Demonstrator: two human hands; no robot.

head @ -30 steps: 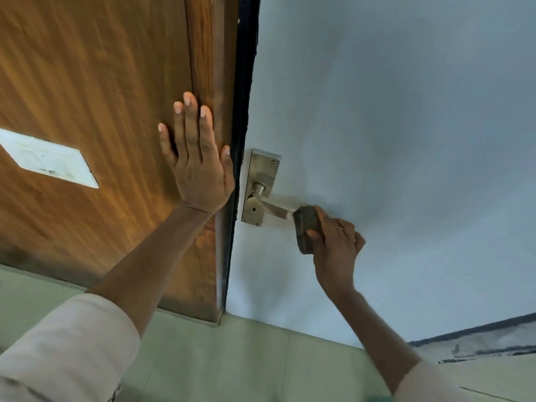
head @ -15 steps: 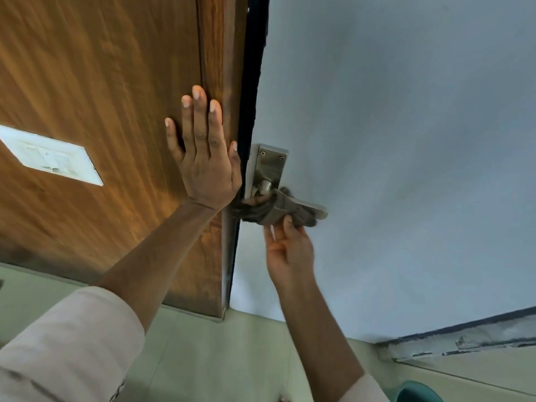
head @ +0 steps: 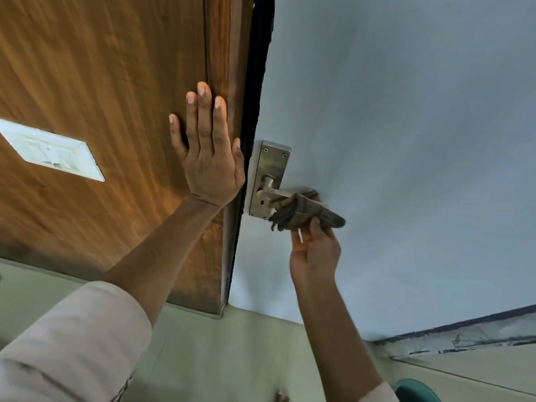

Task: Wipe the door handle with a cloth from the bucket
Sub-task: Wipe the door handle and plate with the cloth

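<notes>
A metal door handle on its backplate sits at the left edge of a pale grey-blue door. A brown-grey cloth is wrapped over the outer part of the lever. My right hand grips the cloth from below, fingers pinched on it. My left hand lies flat with fingers spread on the wooden panel just left of the handle. The lever's far end is hidden under the cloth.
A white switch plate is set in the wooden panel at the left. Pale floor tiles run below. A teal bucket rim shows at the bottom right. A dark skirting strip runs along the right.
My right hand with the cloth first slid left along the lever towards the backplate, then back right towards the lever's outer end. My left hand stayed flat on the wood.
</notes>
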